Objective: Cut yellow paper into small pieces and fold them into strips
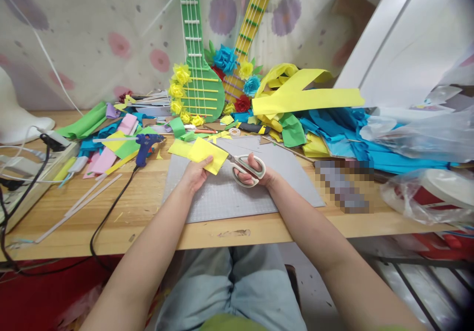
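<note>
Beyond green cloth (233, 324) and jeans (255, 291), pinching paper (206, 153) in left hand (197, 174). Gripping scissors (240, 164) with right hand (269, 177) above mat (229, 202).

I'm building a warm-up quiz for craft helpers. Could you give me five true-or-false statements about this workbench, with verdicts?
1. The right hand's grip is on the scissors. True.
2. The left hand's grip is on a blue sheet. False: it is on yellow paper.
3. The glue gun lies to the left of the grey mat. True.
4. The green guitar model has red flowers along its left edge. False: those are yellow flowers.
5. Blue paper is heaped on the right side of the picture. True.
</note>
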A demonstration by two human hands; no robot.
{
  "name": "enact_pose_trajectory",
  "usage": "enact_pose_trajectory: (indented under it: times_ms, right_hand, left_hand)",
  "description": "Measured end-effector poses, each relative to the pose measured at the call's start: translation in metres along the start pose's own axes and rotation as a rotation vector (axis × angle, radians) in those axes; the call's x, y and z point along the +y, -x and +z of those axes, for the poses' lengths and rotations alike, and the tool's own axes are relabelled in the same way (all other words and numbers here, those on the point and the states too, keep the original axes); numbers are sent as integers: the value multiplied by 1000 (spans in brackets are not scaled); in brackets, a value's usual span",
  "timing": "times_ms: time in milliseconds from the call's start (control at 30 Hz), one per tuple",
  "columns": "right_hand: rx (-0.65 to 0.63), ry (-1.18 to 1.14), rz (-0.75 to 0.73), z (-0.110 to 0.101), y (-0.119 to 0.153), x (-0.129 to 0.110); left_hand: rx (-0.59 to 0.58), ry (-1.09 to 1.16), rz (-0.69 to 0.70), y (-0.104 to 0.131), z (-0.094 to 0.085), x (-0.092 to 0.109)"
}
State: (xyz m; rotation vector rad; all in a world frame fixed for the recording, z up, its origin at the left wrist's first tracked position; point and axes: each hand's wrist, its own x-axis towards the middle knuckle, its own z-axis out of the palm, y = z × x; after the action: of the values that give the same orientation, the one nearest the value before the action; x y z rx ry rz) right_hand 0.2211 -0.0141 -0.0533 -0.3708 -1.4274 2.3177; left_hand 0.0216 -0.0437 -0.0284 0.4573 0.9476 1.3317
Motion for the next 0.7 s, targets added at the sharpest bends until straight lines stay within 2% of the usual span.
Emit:
enact_pose_trajectory:
  times_ms: [333, 533, 700]
  right_hand:
    - [0, 53, -27, 9, 3, 0]
    - [-32, 120, -9, 13, 1, -2]
    - [5, 145, -41, 14, -2, -2]
  left_hand:
    - [14, -46, 22, 2, 0, -1]
    - [-55, -100, 7, 5, 3, -6]
    - [-88, -145, 17, 5, 4, -9]
